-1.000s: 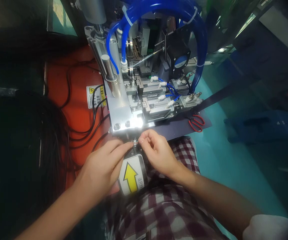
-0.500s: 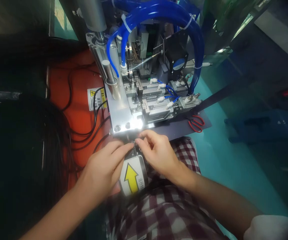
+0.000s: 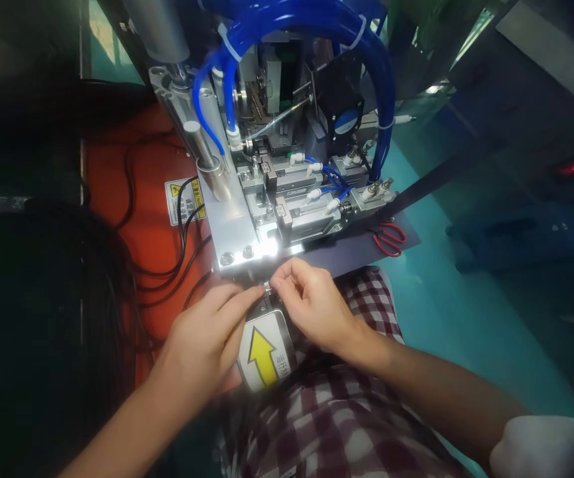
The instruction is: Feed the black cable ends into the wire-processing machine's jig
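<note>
A small shiny piece (image 3: 268, 287) sits between the fingertips of both hands, at the front of the machine; it is too small to name. My left hand (image 3: 202, 325) reaches in with its thumb stretched to the piece, and its other fingers are partly hidden. My right hand (image 3: 317, 302) pinches at the piece's right side with thumb and forefinger, the other fingers curled. Just below them is a white label with a yellow arrow (image 3: 263, 355). Behind the fingertips lies the bright metal base plate (image 3: 234, 229) of the machine.
Pneumatic cylinders (image 3: 311, 212) with thin blue tubes stand behind the hands. A thick blue hose bundle (image 3: 384, 79) arches over them. Red-handled snips (image 3: 390, 240) lie on the right. Black cables (image 3: 112, 279) hang and trail across the orange surface (image 3: 152, 153) on the left.
The machine has shifted slightly left in view as the camera moved. My right thumb and forefinger have drawn closer together, and the small shiny piece shows more between the hands.
</note>
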### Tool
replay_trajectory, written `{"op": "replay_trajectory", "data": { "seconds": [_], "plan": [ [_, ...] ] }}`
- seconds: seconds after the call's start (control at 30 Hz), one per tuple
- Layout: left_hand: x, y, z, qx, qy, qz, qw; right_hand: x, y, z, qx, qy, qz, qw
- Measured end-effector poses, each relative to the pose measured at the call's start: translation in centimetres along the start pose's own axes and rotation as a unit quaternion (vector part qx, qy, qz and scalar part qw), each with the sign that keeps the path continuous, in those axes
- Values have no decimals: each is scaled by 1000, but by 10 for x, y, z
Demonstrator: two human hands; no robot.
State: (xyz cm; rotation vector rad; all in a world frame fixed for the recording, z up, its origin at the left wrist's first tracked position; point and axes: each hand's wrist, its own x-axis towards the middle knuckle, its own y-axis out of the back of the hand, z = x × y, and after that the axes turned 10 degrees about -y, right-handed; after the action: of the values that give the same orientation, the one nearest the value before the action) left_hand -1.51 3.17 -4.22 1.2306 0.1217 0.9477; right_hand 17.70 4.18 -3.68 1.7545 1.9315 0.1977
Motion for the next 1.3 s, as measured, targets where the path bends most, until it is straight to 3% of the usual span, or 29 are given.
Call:
{"op": "replay_trajectory", "data": {
  "seconds": [0.17,0.37,0.5,0.67,0.87,0.97,1.1,1.3],
  "plan": [
    [1,3,2,-7,8,-13,1000,4,-1,0,64,-92,-48,993],
    [1,3,2,-7,10,-19,1000,2,-2,1,18,1,8,1000],
    [2,1,2,-7,4,-17,1000,3,-1,-1,23,-43,-6,999],
    [1,2,1,-6,1,-8,1000,12,-1,3,112,-144,-104,978],
    [0,2,1,12,-3,-17,1000,17,3,17,139,-160,-149,966],
    [-1,2,2,16,5,-20,1000,13,4,21,142,-136,-130,972],
    [0,5,2,12,14,-28,999,8,-2,20,82,-45,-97,991],
    [1,13,-1,-16,18,-32,999,8,-16,23,173,-28,-74,982]
  ]
}}
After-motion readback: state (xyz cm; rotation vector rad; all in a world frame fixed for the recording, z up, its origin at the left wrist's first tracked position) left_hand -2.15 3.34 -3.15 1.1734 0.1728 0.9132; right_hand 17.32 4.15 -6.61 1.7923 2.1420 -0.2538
